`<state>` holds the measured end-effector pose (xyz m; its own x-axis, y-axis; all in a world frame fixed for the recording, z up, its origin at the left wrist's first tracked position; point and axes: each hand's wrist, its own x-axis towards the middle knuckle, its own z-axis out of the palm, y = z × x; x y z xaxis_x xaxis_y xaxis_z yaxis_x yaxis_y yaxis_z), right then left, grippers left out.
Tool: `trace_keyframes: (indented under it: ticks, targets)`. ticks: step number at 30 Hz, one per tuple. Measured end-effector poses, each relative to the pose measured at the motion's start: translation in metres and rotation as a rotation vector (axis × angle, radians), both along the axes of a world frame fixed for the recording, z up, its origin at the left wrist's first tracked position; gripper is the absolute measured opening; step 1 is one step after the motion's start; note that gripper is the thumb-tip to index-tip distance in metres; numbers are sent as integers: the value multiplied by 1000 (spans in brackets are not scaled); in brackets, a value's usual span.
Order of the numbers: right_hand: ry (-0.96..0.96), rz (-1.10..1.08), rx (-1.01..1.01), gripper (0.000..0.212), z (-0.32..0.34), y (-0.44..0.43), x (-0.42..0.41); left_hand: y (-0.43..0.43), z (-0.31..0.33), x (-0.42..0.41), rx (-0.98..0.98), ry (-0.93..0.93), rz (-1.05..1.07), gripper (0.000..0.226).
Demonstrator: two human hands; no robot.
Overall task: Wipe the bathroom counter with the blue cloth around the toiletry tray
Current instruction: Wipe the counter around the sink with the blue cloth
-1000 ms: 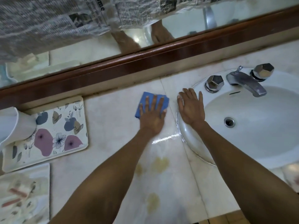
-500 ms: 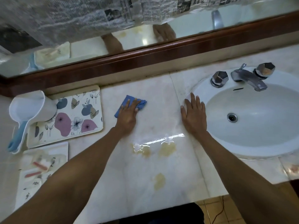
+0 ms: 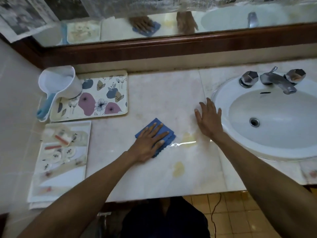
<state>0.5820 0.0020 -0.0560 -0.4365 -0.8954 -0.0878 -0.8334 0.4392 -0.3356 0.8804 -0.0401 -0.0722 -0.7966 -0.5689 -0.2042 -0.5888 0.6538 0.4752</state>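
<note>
The wiping is under way on the open marble, not yet along the tray's edges. The left hand [image 3: 149,143] lies flat with its fingers spread, pressing the folded blue cloth [image 3: 154,121] onto the bathroom counter [image 3: 163,93]. The cloth sits right of the floral tray [image 3: 106,103] and nearer the person, apart from the tray's near right corner. The right hand [image 3: 209,119] holds nothing; it rests palm-down with its fingers spread, farther right of the tray.

A likely next move is to draw the cloth left toward the tray and follow its rim without nudging it. That calls for steady flat pressure, turning where the tray meets a pale printed tray [image 3: 63,152] just in front of it, whose contents are too blurred to name.

The counter is pale, glossy stone. Yellowish stains [image 3: 178,169] and a wet glint [image 3: 181,144] mark it right of the tray, beyond the cloth. A white dipper [image 3: 58,83] with a blue handle stands on the tray's far left corner. Behind the tray runs a wood-framed mirror [image 3: 171,23] partly covered with newspaper [image 3: 22,16]. Far right of the tray is a white basin [image 3: 274,143] with a metal faucet [image 3: 277,81].
</note>
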Motion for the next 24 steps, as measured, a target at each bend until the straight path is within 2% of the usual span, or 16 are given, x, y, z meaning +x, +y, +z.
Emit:
trace_keyframes:
  ticks: [3,6,8,12,14,17,19,21,24]
  targets:
    - [55,89,0,52,-2,4,10,-10,-12,-18,-105,-74,147,52]
    - [25,171,-3,52,-3,5,25,12,-17,-36,-99,-97,296,53]
    - [-23,185,-20,48,-4,2,33,35,-14,-27,-120,-113,240,53]
    - [-129,157,-34,48,-5,-2,42,38,-8,33,-187,-123,-23,51]
    - [-138,170,-29,49,-5,-3,47,9,-9,44,-209,-147,26,51]
    - [-135,213,-34,48,-4,-3,60,-21,-7,28,-130,-147,316,52]
    - [-144,237,-39,48,-4,-3,71,-8,-10,17,-91,-135,409,53]
    - [-157,259,-37,48,-4,-4,82,26,-12,26,-113,-129,379,53]
    - [-164,305,-22,49,-8,-8,105,78,-9,77,-174,-133,209,53]
